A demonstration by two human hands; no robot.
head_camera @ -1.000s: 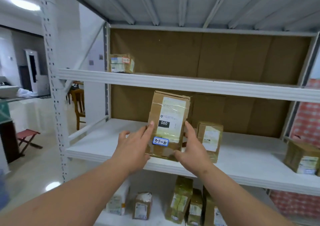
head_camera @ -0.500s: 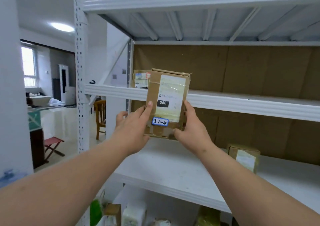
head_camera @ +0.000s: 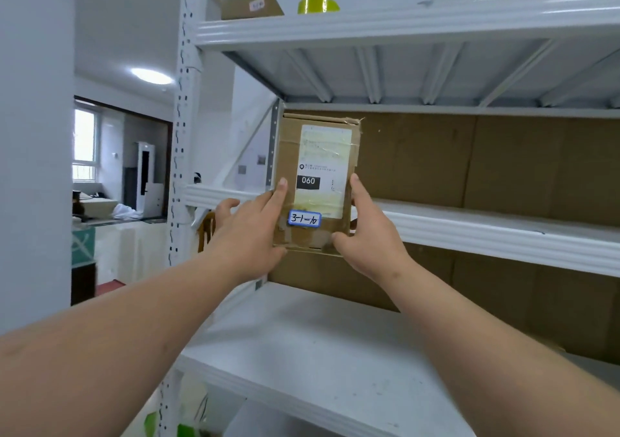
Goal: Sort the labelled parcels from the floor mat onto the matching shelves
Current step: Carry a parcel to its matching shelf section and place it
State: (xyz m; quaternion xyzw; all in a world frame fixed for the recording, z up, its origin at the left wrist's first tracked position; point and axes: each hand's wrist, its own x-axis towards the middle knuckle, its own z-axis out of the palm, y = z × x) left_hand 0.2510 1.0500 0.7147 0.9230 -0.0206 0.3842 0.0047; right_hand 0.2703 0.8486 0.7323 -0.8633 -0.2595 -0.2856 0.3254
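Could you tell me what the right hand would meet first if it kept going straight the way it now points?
Probably the white shelf edge just beyond the right hand, though depth is unclear.

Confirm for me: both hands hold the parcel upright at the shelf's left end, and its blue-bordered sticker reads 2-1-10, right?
Not quite. In the head view the blue-bordered sticker reads 3-1-10, not 2-1-10. The rest stands: the left hand and right hand hold the parcel upright at the shelf's left end.
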